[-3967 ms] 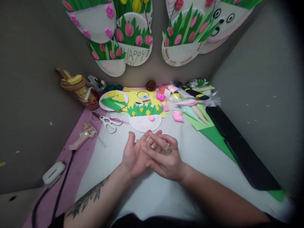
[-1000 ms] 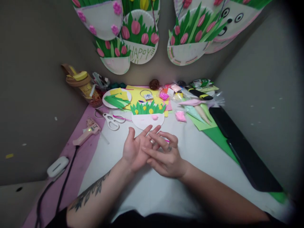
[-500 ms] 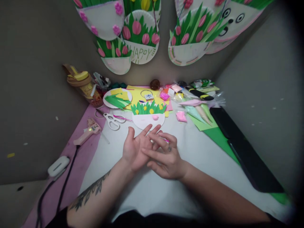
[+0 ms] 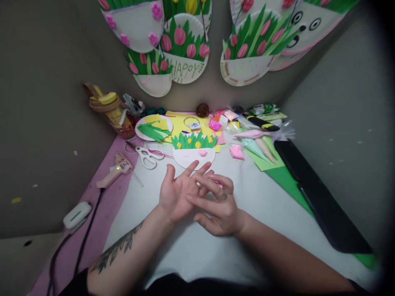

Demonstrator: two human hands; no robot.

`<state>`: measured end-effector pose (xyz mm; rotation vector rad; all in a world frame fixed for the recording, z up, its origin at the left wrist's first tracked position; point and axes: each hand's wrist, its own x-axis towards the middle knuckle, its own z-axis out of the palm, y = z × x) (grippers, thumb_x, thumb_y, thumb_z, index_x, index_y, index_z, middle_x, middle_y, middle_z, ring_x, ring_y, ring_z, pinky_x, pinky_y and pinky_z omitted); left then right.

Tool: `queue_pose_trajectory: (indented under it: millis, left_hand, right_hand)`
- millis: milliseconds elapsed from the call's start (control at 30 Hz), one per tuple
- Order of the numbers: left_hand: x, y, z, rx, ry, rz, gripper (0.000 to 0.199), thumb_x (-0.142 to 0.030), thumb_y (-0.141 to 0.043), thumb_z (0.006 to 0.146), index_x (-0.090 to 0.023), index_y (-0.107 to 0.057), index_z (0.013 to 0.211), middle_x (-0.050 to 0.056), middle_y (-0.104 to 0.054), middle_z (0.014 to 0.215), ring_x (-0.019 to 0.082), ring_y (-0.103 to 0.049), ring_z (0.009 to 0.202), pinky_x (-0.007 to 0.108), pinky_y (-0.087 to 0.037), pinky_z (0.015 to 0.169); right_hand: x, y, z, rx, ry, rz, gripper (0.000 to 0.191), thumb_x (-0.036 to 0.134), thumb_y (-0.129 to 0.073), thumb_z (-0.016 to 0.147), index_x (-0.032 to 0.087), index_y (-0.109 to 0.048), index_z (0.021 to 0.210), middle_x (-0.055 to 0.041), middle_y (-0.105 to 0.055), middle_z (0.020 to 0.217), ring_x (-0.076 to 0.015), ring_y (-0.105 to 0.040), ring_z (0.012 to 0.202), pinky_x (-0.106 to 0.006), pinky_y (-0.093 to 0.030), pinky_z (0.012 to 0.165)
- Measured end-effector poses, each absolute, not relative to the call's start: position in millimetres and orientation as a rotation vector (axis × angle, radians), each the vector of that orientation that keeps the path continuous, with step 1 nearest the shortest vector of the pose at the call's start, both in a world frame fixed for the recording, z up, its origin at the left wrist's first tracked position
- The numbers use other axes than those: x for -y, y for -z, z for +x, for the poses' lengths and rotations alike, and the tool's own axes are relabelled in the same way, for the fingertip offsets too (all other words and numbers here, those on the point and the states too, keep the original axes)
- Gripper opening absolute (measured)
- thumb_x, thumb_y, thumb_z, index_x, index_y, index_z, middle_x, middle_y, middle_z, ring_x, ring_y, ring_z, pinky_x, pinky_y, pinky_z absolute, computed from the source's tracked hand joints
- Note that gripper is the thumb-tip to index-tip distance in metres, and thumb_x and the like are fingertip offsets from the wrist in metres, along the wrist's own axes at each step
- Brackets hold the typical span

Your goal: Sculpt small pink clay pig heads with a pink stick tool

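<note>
My left hand [image 4: 179, 197] is turned palm up with its fingers stretched out. Across its palm and fingers lie the spread, slightly bent fingers of my right hand [image 4: 217, 205]. Whether anything small sits beneath those fingertips is hidden. A bit of bright pink [image 4: 218, 183] peeks out behind the right fingers, too covered to name. Just beyond my fingertips lies a half paper plate [image 4: 193, 156] with green paper grass, yellow paper flowers and a pink clay blob [image 4: 202, 153] on its white front. To its right is a small packet of pink clay [image 4: 236, 152].
White scissors [image 4: 147, 158] and a pink glue gun [image 4: 115, 172] lie on the left, the gun's cable running forward. A plate of green paper strips [image 4: 153, 128], a tumbler [image 4: 109, 113] and piping bags [image 4: 259, 148] stand farther back. A black case [image 4: 324, 197] lies right.
My right hand has shifted slightly right and down, its fingers still over the left palm. The whole view has moved a little; the left hand keeps its pose.
</note>
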<state>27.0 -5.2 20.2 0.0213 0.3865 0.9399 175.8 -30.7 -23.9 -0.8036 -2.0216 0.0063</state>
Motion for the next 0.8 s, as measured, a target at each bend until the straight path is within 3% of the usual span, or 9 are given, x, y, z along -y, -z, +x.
queue_pose_trajectory:
  millis: [567, 800]
  left_hand:
    - [4.0, -21.0, 26.2, -0.393, -0.952, 0.003, 0.079, -0.066, -0.033, 0.088, -0.011, -0.032, 0.144, 0.020, -0.049, 0.139, 0.032, -0.052, 0.121, 0.045, -0.041, 0.098]
    - [4.1, -20.8, 28.8, -0.432, -0.955, -0.039, 0.078, -0.065, -0.030, 0.089, -0.010, -0.032, 0.144, 0.021, -0.050, 0.138, 0.032, -0.054, 0.119, 0.045, -0.043, 0.096]
  right_hand:
    - [29.8, 25.7, 177.2, 1.986, 0.084, -0.820, 0.040, 0.045, -0.063, 0.080, 0.029, -0.065, 0.117, -0.0033, -0.047, 0.140, -0.0299, -0.042, 0.118, -0.048, -0.041, 0.095]
    - [29.2, 21.9, 176.4, 1.951, 0.049, -0.861, 0.036, 0.043, -0.053, 0.087, 0.027, -0.064, 0.117, -0.0067, -0.050, 0.135, -0.0296, -0.043, 0.116, -0.050, -0.041, 0.096]
